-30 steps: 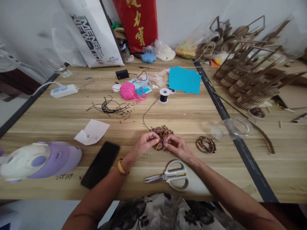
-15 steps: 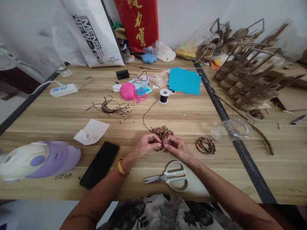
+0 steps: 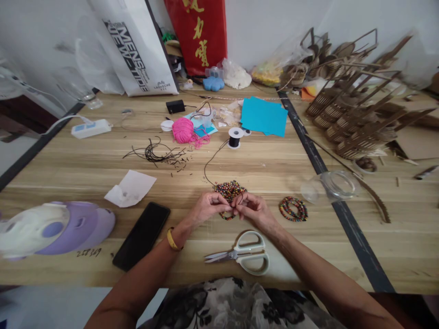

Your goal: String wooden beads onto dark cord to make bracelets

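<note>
Multicoloured beads (image 3: 230, 188) on dark cord lie in a heap at the table's middle, partly hidden behind my hands. My left hand (image 3: 211, 205) pinches the black cord (image 3: 206, 165) at the near side of the beads. Close beside it, my right hand (image 3: 252, 208) also pinches the cord, and a small loop of it shows above the fingers. From the heap the cord runs back to a white spool (image 3: 235, 137). Scissors (image 3: 238, 252) with pale handles lie open just below my hands. A coiled bead strand (image 3: 293, 209) rests to the right.
A black phone (image 3: 141, 236), white paper (image 3: 130, 189) and a purple-and-white device (image 3: 56, 228) lie left. Farther back are cut black cords (image 3: 157, 153), pink yarn (image 3: 183, 130) and blue sheets (image 3: 264, 116). Woven baskets (image 3: 343, 114) stand right, beyond a clear round container (image 3: 339, 185).
My fingers have shifted slightly at the cord, and a small loop now stands up by my right hand. Both hands still pinch close together.
</note>
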Demonstrator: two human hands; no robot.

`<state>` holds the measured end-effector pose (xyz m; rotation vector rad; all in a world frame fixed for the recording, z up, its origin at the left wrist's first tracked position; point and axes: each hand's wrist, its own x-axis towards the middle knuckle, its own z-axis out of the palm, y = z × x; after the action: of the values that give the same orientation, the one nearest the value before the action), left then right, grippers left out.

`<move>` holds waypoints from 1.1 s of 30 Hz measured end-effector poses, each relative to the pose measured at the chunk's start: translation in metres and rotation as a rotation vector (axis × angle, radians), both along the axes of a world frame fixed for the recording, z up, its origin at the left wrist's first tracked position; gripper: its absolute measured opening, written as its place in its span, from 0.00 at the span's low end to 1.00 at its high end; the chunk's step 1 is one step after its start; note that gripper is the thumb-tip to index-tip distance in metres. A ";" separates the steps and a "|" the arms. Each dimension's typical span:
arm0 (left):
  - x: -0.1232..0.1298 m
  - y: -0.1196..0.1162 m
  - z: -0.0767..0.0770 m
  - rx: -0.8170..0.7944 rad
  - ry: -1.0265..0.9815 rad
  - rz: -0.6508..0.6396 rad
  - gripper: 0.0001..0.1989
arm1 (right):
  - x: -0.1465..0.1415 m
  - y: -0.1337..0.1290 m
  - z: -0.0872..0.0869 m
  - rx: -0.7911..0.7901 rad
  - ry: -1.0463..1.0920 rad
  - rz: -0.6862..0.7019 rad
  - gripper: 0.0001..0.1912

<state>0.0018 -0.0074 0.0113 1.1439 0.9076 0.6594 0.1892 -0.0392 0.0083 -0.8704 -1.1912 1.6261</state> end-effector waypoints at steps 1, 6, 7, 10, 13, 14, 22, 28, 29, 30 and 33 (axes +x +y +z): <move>-0.001 0.000 0.000 -0.017 -0.010 -0.020 0.15 | 0.000 0.000 0.000 -0.013 0.011 0.000 0.09; -0.002 0.000 -0.001 -0.015 0.007 -0.100 0.15 | 0.002 0.000 0.000 -0.072 0.081 0.004 0.09; -0.001 -0.001 -0.001 0.031 0.035 -0.102 0.14 | 0.002 0.000 0.000 -0.083 0.089 0.008 0.09; 0.001 -0.004 0.001 0.239 0.183 -0.099 0.10 | 0.002 0.000 -0.001 -0.110 0.099 0.018 0.09; 0.002 -0.007 0.005 0.413 0.386 -0.130 0.08 | 0.002 0.001 -0.001 -0.123 0.103 0.024 0.09; 0.003 -0.009 0.006 0.459 0.445 -0.142 0.08 | 0.001 0.001 -0.001 -0.122 0.105 0.025 0.09; 0.006 -0.025 0.018 0.886 0.835 -0.334 0.08 | -0.001 -0.001 -0.006 -0.165 0.088 0.047 0.13; 0.009 -0.030 0.013 0.935 0.876 -0.358 0.06 | -0.006 -0.002 -0.005 -0.269 0.159 0.074 0.15; 0.009 -0.029 0.012 0.942 0.862 -0.373 0.06 | -0.006 -0.002 -0.004 -0.291 0.167 0.078 0.15; 0.008 -0.028 0.010 0.954 0.845 -0.390 0.05 | -0.006 -0.002 -0.003 -0.311 0.172 0.083 0.16; 0.007 -0.025 0.008 1.001 0.790 -0.442 0.06 | -0.005 -0.002 -0.003 -0.340 0.183 0.089 0.17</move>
<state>0.0091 -0.0324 0.0192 2.5315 0.9143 0.2474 0.1845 -0.0410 0.0055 -0.8629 -0.8504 1.9721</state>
